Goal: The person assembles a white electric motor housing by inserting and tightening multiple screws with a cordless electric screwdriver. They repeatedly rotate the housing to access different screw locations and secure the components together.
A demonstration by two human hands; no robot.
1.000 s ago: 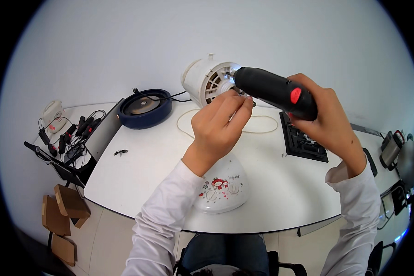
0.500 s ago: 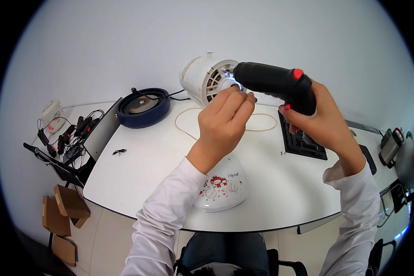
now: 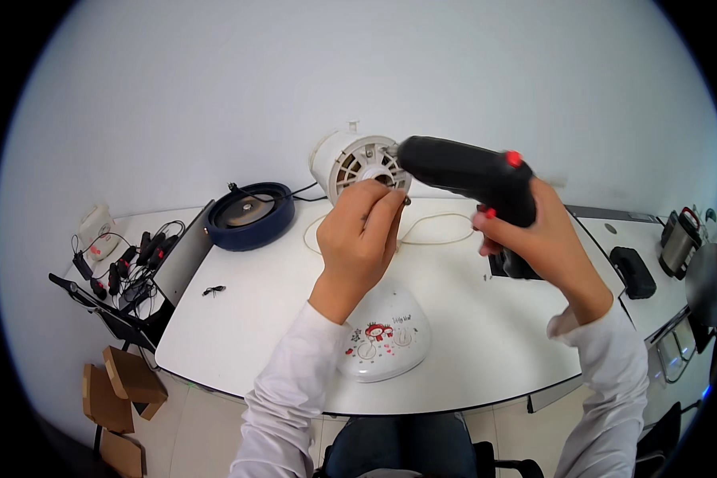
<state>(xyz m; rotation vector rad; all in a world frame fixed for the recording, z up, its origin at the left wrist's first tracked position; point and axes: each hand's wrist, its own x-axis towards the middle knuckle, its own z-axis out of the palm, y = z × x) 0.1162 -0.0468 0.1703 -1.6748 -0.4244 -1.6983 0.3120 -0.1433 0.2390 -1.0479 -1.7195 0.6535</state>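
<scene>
My right hand (image 3: pixel 546 235) grips a black pistol-shaped power screwdriver (image 3: pixel 462 167) with red buttons, held level and aimed left. Its tip meets or nearly meets the right rim of a white round motor housing (image 3: pixel 332 163) with a slotted face. Just in front of that face, my left hand (image 3: pixel 357 227) has its fingers pinched together. A small dark bit shows by its fingertips, too small to name. Below the left hand, a white rounded base (image 3: pixel 386 342) with a red cartoon print sits on the table; whether it joins the housing is hidden.
On the white table (image 3: pixel 239 334) lie a dark blue round part (image 3: pixel 251 231) with a metal disc, a pale looped cord (image 3: pixel 442 215) and a short black cable (image 3: pixel 213 291). Tangled black cables (image 3: pixel 131 271) are at left, cardboard boxes (image 3: pixel 107 398) below. A black case (image 3: pixel 633 271) lies right.
My view has shifted, so the scene sits lower. The left hand has drawn slightly left and down from the housing's face. The bright light at the screwdriver's tip no longer shows.
</scene>
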